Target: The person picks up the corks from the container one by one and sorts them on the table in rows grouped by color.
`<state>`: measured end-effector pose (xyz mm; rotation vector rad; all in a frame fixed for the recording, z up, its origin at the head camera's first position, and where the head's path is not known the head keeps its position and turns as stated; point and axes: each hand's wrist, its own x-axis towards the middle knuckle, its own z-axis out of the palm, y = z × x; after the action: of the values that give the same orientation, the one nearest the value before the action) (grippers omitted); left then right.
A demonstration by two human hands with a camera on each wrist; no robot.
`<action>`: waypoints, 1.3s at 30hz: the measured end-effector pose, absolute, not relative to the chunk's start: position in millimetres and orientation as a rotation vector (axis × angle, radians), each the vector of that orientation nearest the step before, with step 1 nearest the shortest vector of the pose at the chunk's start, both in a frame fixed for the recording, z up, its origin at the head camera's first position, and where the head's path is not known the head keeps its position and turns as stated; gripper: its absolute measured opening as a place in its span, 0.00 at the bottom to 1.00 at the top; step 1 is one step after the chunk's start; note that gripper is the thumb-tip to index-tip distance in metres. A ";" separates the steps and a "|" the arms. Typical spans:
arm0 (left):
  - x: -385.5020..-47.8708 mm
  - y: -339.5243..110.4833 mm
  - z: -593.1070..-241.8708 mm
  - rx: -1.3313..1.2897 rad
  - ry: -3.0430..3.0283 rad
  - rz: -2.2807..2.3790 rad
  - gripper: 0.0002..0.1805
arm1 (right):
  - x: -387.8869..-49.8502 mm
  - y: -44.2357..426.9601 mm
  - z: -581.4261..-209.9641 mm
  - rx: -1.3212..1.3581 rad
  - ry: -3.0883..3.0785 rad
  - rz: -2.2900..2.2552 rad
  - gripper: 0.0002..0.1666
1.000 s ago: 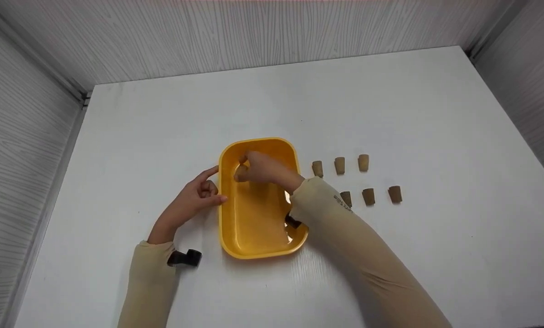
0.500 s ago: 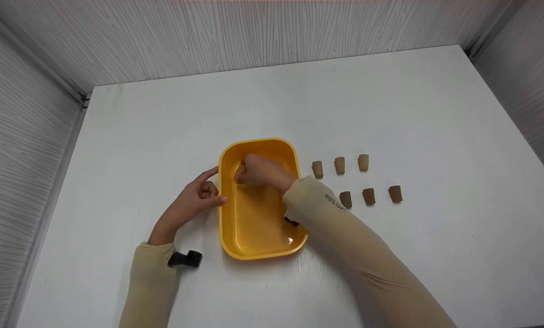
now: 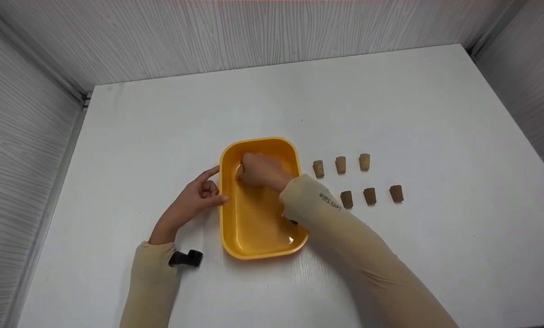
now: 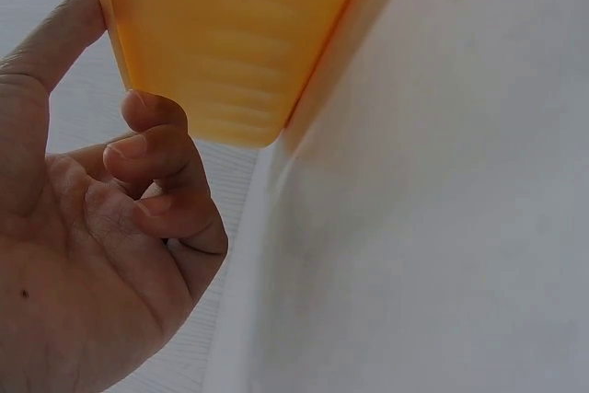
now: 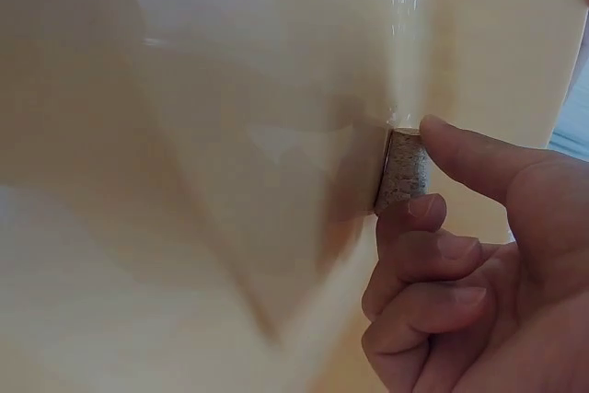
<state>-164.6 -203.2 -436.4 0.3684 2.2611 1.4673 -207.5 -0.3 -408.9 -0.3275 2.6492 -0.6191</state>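
Note:
A yellow plastic bin (image 3: 258, 223) stands mid-table in the head view. At its left rim my left hand (image 3: 190, 200) holds on, the thumb over the edge and another finger against the outer wall; the remaining fingers are curled, as the left wrist view also shows. My right hand (image 3: 263, 171) is down inside the bin, near its upper left part. There it pinches a tapered cork stopper (image 5: 405, 170) between thumb and forefinger, with the cork low against the bin's inner wall. From the head view, the right hand covers most of that cork.
Right of the bin lie two rows of cork stoppers: three lighter ones, the middle being this cork (image 3: 341, 165), and three darker ones, including this cork (image 3: 370, 196). White table (image 3: 199, 118); grey wood-grain panels (image 3: 254, 36) border it behind and at both sides.
My right hand has turned and settled lower in the bin with the cork, and its sleeve has shifted slightly left, uncovering more of the nearest dark cork. My left hand stays put.

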 end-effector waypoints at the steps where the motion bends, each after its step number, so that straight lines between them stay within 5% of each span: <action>1: -164.2 -203.3 -436.2 0.370 2.259 1.468 0.40 | -207.6 0.2 -408.5 -0.331 2.642 -0.623 0.09; 8: -163.1 -203.5 -436.8 0.367 2.252 1.466 0.40 | -210.3 6.8 -398.5 -0.313 2.573 -0.728 0.08; 17: -164.7 -206.9 -438.4 0.366 2.241 1.464 0.40 | -213.4 10.6 -364.3 -0.428 2.531 -0.804 0.29; 39: -163.6 -211.1 -441.1 0.370 2.232 1.469 0.40 | -179.1 87.3 -304.1 -0.677 2.485 -1.157 0.28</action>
<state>-163.6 -211.1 -441.1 0.3696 2.2319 1.4692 -179.1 87.3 -304.1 -0.6773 2.4845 -1.1570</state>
